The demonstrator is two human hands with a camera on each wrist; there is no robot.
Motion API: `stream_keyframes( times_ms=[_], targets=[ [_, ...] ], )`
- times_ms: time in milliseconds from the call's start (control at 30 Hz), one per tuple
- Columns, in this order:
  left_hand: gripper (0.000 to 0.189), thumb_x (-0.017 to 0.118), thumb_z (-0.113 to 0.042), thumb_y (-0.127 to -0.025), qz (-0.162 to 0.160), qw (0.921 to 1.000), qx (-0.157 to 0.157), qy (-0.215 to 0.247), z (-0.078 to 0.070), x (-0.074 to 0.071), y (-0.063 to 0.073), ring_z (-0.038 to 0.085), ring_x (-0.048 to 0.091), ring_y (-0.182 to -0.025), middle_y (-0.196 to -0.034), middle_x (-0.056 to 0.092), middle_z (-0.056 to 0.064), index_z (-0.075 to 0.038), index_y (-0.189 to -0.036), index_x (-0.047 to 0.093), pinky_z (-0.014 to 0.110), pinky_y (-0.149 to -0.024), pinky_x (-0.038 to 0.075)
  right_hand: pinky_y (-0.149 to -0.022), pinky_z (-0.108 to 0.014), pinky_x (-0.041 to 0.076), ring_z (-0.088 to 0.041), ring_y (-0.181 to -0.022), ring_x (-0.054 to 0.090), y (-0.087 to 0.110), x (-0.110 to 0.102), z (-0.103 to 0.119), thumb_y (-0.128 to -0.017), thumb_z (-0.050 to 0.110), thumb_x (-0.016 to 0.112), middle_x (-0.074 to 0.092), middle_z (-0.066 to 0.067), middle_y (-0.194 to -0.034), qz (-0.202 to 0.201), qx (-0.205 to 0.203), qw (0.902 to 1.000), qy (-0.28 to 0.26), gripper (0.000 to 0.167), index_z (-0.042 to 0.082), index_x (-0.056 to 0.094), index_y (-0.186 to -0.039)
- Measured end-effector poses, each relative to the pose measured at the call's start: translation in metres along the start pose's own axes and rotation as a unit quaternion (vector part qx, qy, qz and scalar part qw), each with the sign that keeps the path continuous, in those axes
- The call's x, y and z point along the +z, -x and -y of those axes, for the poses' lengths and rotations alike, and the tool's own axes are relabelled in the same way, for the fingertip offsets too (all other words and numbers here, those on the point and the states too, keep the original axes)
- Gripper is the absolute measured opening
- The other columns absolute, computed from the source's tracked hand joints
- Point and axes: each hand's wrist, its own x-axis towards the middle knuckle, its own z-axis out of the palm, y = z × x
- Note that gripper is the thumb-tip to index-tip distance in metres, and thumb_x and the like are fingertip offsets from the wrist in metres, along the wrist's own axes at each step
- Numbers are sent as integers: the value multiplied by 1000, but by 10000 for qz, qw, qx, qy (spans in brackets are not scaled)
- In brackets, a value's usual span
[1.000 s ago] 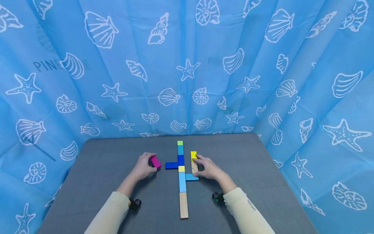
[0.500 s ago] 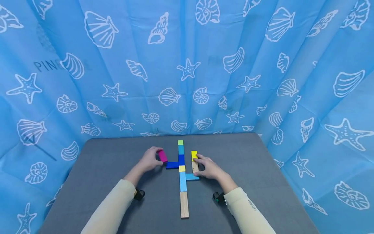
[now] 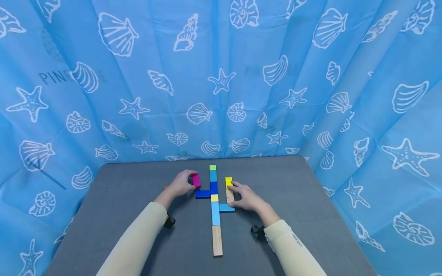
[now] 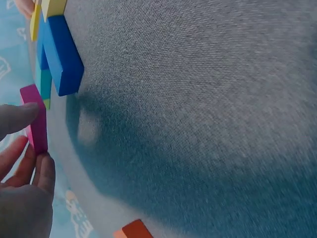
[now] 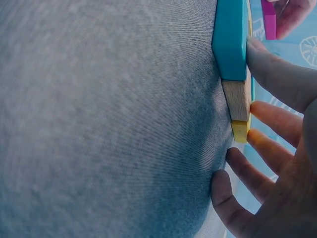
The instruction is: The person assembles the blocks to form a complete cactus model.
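In the head view my left hand [image 3: 181,183] pinches a magenta block [image 3: 196,180] between thumb and fingers. The left wrist view shows that magenta block [image 4: 37,119] above the table, close to the flat blue block [image 3: 202,194]. My right hand [image 3: 246,198] rests lightly on blocks, its fingers spread. One fingertip lies by the yellow block [image 3: 228,181] and wooden block [image 3: 229,196], while the thumb touches the light-blue block [image 3: 226,207]. In the right wrist view the thumb lies along the teal-looking face of that light-blue block [image 5: 230,44].
A central column of blocks runs away from me, from a long wooden block [image 3: 217,241] through a light-blue block [image 3: 215,214] and pale yellow block [image 3: 215,198] to a green block [image 3: 212,167]. An orange block [image 4: 136,229] lies near my left hand. A shell-patterned curtain [image 3: 221,126] borders the grey table [image 3: 276,172].
My left hand has moved right and farther away with the magenta block, which now stands nearer the column and straighter. The orange block has come partly into view. My right hand stays put.
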Motion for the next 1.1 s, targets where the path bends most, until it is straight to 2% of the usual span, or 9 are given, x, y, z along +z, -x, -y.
stream_keyframes(
  times_ms=[300,567,800,1000,1100],
  targets=[
    [61,71,3,-88,334,9990,34,-286,-1,3,0,33,52,-127,-144,55,16,-9,-145,53,52,-108,44,-115,-58,34,-35,-151,27,0,0,1,-88,41,78,29,-3,-166,54,-89,9999,-37,72,21,49,-151],
    [65,70,2,-89,394,9990,-193,121,6,7,-3,31,53,-130,-144,55,14,-9,-149,48,50,-108,45,-115,-57,34,-34,-151,28,-1,0,0,-88,41,78,30,-3,-166,-22,-124,9999,48,72,21,49,-151],
    [51,62,-6,-98,304,9990,-92,325,11,7,-2,32,51,-134,-143,56,14,-7,-147,49,53,-111,41,-116,-57,34,-33,-151,28,-2,0,-1,-89,42,77,29,-1,-166,-28,-15,10000,53,72,23,49,-151],
    [51,61,-4,-97,144,9989,33,441,13,8,2,32,52,-133,-142,57,14,-9,-147,50,52,-110,42,-116,-57,33,-35,-151,27,0,0,-2,-88,42,77,29,-3,-166,4,-27,10000,59,73,22,48,-152],
    [52,61,-1,-95,-18,9970,271,723,13,4,6,34,53,-132,-142,57,17,-5,-146,50,53,-109,43,-115,-58,34,-35,-151,27,0,1,-3,-88,42,77,29,-3,-166,21,-18,10000,71,73,22,48,-152]
  ],
)
